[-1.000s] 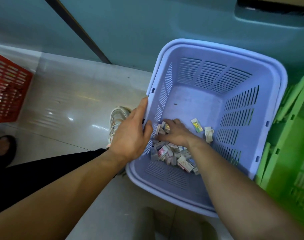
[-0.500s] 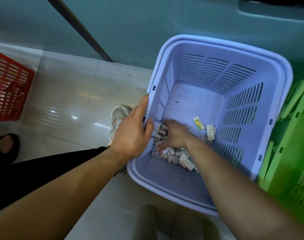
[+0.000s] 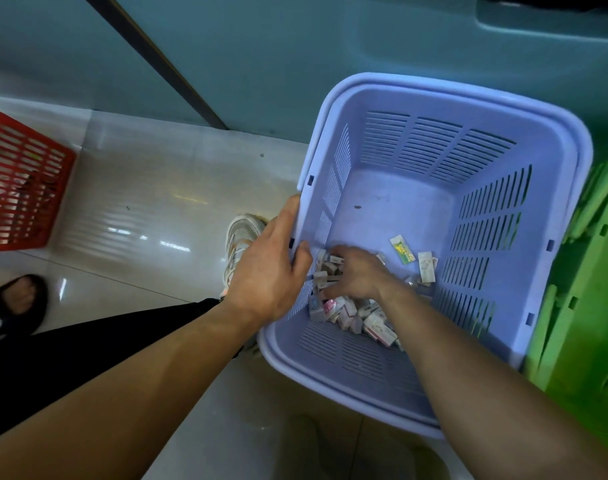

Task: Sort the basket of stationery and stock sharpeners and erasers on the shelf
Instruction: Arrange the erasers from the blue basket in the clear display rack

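The small boxes (image 3: 351, 311), erasers or sharpeners by the task, lie heaped in the near left corner of the lilac basket (image 3: 468, 95). The right hand (image 3: 356, 275) is sunk in that heap, fingers curled down round a few of them. The left hand (image 3: 268, 271) clasps the basket's left rim, thumb along the edge and fingertips hooked inside.

The likely trouble is an overfull grab. The boxes are tiny and smooth, so some may spill from the fist on the way out of the basket, or erasers and sharpeners may come up mixed. A green-and-yellow packet (image 3: 404, 250) and a white packet (image 3: 426, 268) lie apart toward the basket's right wall and could be overlooked.

Print on the boxes and packets is too small to read. Left of the basket, a black sandal (image 3: 8, 306) carries white letters, cut off and unreadable. A red basket (image 3: 22, 181) stands beyond it, and a green crate (image 3: 579, 306) stands at the basket's right.
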Motion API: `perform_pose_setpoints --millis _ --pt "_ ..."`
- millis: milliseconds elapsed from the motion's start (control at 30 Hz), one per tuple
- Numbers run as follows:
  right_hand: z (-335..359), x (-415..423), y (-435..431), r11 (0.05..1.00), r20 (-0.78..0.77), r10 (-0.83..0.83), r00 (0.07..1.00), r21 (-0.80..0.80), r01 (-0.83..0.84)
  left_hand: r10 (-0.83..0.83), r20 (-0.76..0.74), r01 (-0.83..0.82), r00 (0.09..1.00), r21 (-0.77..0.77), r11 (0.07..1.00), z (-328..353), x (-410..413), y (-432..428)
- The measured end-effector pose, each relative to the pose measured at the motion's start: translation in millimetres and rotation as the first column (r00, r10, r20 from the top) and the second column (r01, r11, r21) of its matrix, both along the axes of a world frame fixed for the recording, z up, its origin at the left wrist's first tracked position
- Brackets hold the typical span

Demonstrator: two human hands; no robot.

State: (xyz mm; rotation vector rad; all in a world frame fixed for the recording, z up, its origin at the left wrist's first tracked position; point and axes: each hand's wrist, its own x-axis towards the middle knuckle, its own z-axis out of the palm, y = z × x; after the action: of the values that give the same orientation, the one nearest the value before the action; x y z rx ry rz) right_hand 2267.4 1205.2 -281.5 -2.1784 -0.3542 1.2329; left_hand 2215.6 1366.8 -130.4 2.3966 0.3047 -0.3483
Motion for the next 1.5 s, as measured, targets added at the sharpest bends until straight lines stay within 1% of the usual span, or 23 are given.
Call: perform_pose_setpoints --millis 100,233,300,333,400,500,667,800,867,933,967,1000,1033,1067,1100,1133,1200,1267,1300,1367,1433,1500 --pt "1 0 2 1.0 0.032 0.018 0.999 0.009 -0.018 0.001 0.012 -0.001 1.0 0.0 1.0 -1 2 2" --pt "-1 -2 -1 0.999 0.05 -0.031 0.998 0.034 0.029 -0.001 0.017 0.001 1.0 0.012 1.0 0 1 0" --pt "1 -2 -2 0.993 0.053 -0.1 0.994 0.075 0.096 -0.002 0.026 0.002 1.0 0.009 1.0 -2 1 1" --pt "1 -1 -3 0.981 0.034 -0.172 0.985 0.102 0.167 -0.002 0.027 0.002 1.0 0.009 1.0 -3 2 2" --pt "1 3 -8 0.934 -0.012 -0.332 0.943 0.135 0.331 -0.001 0.024 0.001 1.0 0.011 1.0 -6 2 4" --pt "4 10 -18 0.868 -0.071 -0.466 0.882 0.157 0.471 -0.007 0.024 0.007 1.0 0.005 1.0 -8 1 4" --pt "29 10 -31 0.76 -0.128 -0.607 0.784 0.196 0.62 -0.01 0.056 0.009 0.998 0.019 1.0 -11 -1 6" --pt "71 4 -40 0.682 -0.162 -0.663 0.731 0.273 0.679 -0.036 0.065 0.032 0.997 0.065 0.997 -8 0 5" --pt "96 -1 -46 0.649 -0.169 -0.678 0.715 0.318 0.691 -0.001 0.122 -0.015 0.993 0.132 0.991 0 3 4" --pt "120 -4 -54 0.622 -0.168 -0.688 0.706 0.364 0.693 -0.002 0.263 -0.051 0.965 0.192 0.98 14 9 -1" --pt "132 -5 -59 0.609 -0.173 -0.691 0.702 0.383 0.694 -0.027 0.315 -0.038 0.949 0.2 0.979 21 15 -6" --pt "143 -7 -63 0.592 -0.182 -0.694 0.697 0.408 0.695 -0.041 0.317 -0.003 0.948 0.136 0.991 27 22 -11" --pt "153 -9 -67 0.574 -0.188 -0.696 0.693 0.434 0.694 -0.032 0.259 0.03 0.965 0.01 0.999 33 30 -18" --pt "162 -11 -71 0.559 -0.193 -0.697 0.691 0.457 0.692 -0.017 0.155 0.041 0.988 -0.155 0.987 39 35 -25" --pt "170 -14 -75 0.545 -0.198 -0.699 0.687 0.475 0.691 -0.015 0.049 0.029 0.999 -0.312 0.95 43 38 -31" --pt "176 -16 -77 0.525 -0.206 -0.705 0.679 0.491 0.695 -0.017 -0.027 0.004 0.999 -0.429 0.903 46 38 -38" --pt "185 -21 -83 0.481 -0.234 -0.72 0.653 0.509 0.713 -0.017 -0.124 -0.057 0.992 -0.57 0.82 53 35 -50" --pt "190 -24 -87 0.441 -0.275 -0.732 0.624 0.506 0.741 0.0 -0.171 -0.113 0.985 -0.652 0.75 61 31 -61" --pt "192 -26 -89 0.42 -0.295 -0.736 0.61 0.508 0.752 0.017 -0.168 -0.127 0.986 -0.67 0.732 65 31 -66" --pt "194 -28 -91 0.383 -0.332 -0.738 0.587 0.509 0.771 0.058 -0.162 -0.153 0.985 -0.672 0.724 68 34 -75" --pt "195 -30 -94 0.359 -0.358 -0.74 0.57 0.506 0.784 0.096 -0.191 -0.201 0.977 -0.665 0.72 68 35 -81" --pt "194 -31 -98 0.335 -0.379 -0.746 0.548 0.497 0.8 0.149 -0.225 -0.264 0.963 -0.668 0.696 67 36 -86"
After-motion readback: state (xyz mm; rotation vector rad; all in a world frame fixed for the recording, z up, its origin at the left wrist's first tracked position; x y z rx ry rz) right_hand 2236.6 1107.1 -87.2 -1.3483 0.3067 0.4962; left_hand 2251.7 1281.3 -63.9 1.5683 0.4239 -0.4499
